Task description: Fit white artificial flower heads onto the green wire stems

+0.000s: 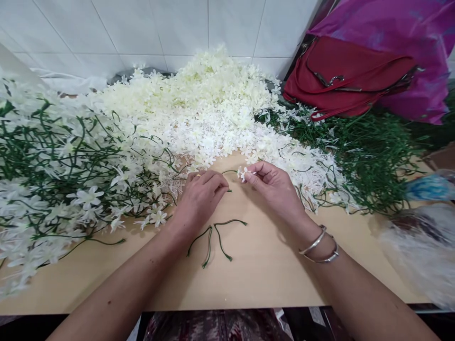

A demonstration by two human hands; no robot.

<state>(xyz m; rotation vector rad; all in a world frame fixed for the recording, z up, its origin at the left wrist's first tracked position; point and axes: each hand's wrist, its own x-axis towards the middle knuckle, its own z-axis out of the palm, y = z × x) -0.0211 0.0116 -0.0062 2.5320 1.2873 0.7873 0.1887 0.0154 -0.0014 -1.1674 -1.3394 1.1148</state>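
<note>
Over the middle of the table, my left hand (204, 195) is closed, its fingertips pinching a thin green artificial stem (231, 171). A small green stem end pokes out below those fingertips. Between thumb and fingers, my right hand (273, 188) pinches a small white artificial flower (242, 174) that faces left. The stem arches across the gap from the left fingers toward this flower; whether it passes into the flower is too small to tell. Nearer the table's front edge lies a bare branched green stem (213, 228) with several prongs.
White loose petals (213, 113) are heaped against the tiled wall (185, 28). Finished-looking flower sprays (53, 156) pile up at left. Bare green stems (369, 156) lie at right, below a red handbag (348, 71) and a purple bag (433, 61). Clear plastic (419, 255) sits front right.
</note>
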